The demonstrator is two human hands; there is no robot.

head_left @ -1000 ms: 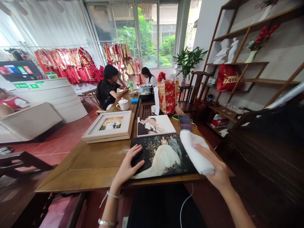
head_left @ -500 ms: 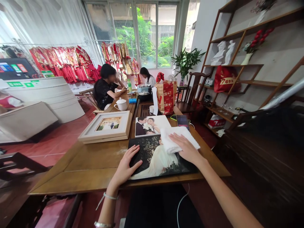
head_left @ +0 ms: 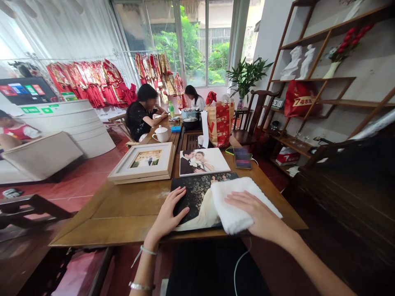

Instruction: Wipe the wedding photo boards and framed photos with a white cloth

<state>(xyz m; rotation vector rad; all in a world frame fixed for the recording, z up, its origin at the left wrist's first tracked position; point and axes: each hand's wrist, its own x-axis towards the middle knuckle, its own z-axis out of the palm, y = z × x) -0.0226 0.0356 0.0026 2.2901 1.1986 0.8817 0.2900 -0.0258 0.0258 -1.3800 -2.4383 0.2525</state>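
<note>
A dark wedding photo panel (head_left: 197,197) lies flat at the near edge of the table, showing a long white gown. My left hand (head_left: 169,213) rests on its left side, fingers spread and the thumb out over the picture. My right hand (head_left: 256,211) holds a folded white towel (head_left: 233,218) against the panel's right part, fingers stretched across the cloth; the thumb is hidden. The towel covers the panel's right side and hangs past its lower edge. Just behind lies a lighter photo panel of a couple (head_left: 212,162).
Stacked wooden picture frames (head_left: 168,164) lie on the table (head_left: 123,218) at left. Phones (head_left: 242,158), a paper bag (head_left: 220,125) and a white lidded cup (head_left: 161,133) stand farther back. Two people sit at the far end. A white cable (head_left: 237,263) hangs below the near edge.
My right hand has slid the towel down and right over the panel, uncovering the figures near its top edge. My left hand stays on the left side. The view has shifted slightly.
</note>
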